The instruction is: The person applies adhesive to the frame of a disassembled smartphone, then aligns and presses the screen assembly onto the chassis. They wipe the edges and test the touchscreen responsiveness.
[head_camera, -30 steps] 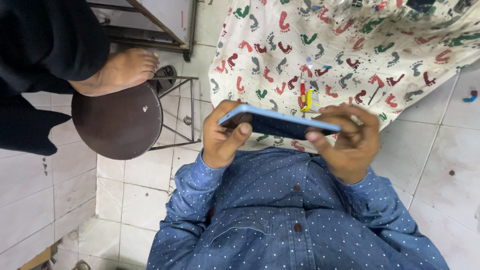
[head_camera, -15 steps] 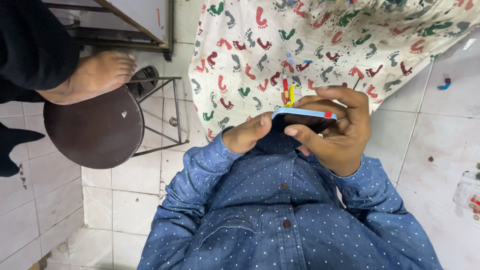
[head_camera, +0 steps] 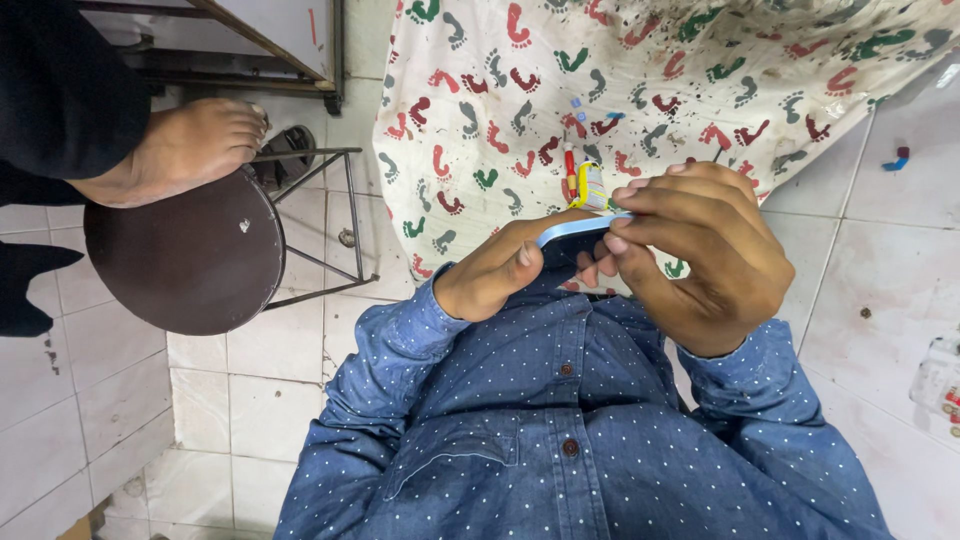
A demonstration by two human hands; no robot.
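Both my hands hold a flat blue phone (head_camera: pixel 572 232) close above my chest, tipped so that mostly its light-blue edge shows. My left hand (head_camera: pixel 497 268) grips its left end, thumb on top. My right hand (head_camera: pixel 706 254) wraps over its right end, fingers curled across the upper face. I wear a blue dotted button shirt (head_camera: pixel 560 420). Just beyond the phone, small red and yellow items (head_camera: pixel 585 183) lie on the cloth.
A white cloth with coloured footprint pattern (head_camera: pixel 640 90) covers the tiled floor ahead. A round brown stool (head_camera: pixel 190 262) with a metal frame stands at left; another person's bare foot (head_camera: pixel 180 148) rests on it. Small objects lie at the right edge (head_camera: pixel 940 380).
The phone has tilted up from lying flat to nearly edge-on, and my hands have drawn closer together around it. The view has shifted slightly nearer.
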